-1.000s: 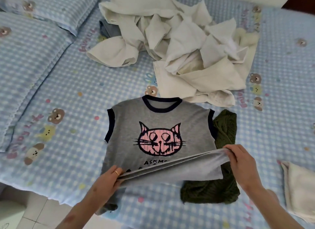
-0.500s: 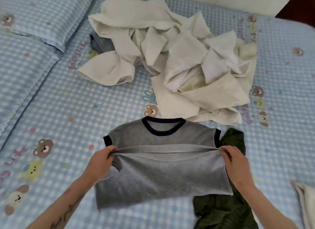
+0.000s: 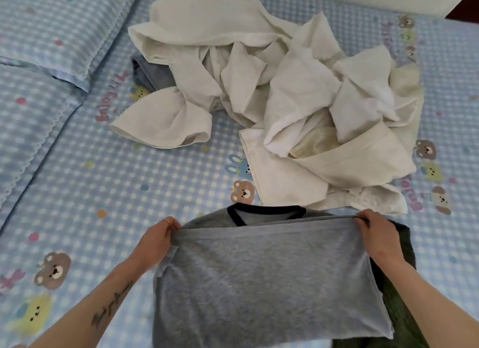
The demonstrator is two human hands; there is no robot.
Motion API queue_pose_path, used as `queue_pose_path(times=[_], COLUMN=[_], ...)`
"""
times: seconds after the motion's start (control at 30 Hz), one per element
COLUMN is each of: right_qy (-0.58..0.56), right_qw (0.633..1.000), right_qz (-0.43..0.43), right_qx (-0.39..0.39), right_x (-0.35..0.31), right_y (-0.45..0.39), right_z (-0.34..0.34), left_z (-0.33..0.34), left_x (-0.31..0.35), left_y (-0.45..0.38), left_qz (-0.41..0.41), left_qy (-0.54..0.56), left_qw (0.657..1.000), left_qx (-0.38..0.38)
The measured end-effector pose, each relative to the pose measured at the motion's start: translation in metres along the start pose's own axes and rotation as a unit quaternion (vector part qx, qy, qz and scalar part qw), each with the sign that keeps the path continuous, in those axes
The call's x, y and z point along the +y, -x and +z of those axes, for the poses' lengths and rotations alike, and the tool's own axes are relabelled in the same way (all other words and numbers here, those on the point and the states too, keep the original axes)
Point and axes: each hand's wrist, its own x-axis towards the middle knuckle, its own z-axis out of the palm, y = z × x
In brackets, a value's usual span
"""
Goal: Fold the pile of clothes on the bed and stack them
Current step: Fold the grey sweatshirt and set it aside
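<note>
A grey sleeveless top (image 3: 264,277) with a navy collar lies on the bed in front of me, its lower half folded up over the front so the cat print is hidden. My left hand (image 3: 158,237) pinches the left corner of the hem near the collar. My right hand (image 3: 375,233) pinches the right corner. Beyond the collar spreads a loose pile of cream and white clothes (image 3: 285,93). A dark green knit garment (image 3: 399,296) lies under the top's right side.
The bed (image 3: 129,187) has a blue checked sheet with bear prints. Two matching pillows (image 3: 39,62) lie at the left. A grey garment (image 3: 150,73) peeks from under the pile's left side.
Both hands have carried the top's hem up from near its bottom to the collar, folding it in half and covering the cat print.
</note>
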Motion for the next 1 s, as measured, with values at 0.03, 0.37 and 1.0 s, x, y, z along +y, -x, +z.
queue_pose_path(times=[0.03, 0.37, 1.0], right_qy=[0.008, -0.051, 0.172], right_qw=[1.000, 0.989, 0.977], right_qz=[0.003, 0.085, -0.089], right_qx=[-0.001, -0.107, -0.089], right_x=[0.001, 0.031, 0.066], right_y=[-0.006, 0.036, 0.180], right_z=[0.003, 0.018, 0.030], left_z=[0.001, 0.027, 0.176], left_x=[-0.001, -0.023, 0.173], left_y=[-0.005, 0.018, 0.041], left_qz=[0.008, 0.010, 0.511], left_qy=[0.013, -0.115, -0.360], left_qw=[1.000, 0.993, 0.774], left_qx=[0.006, 0.027, -0.105])
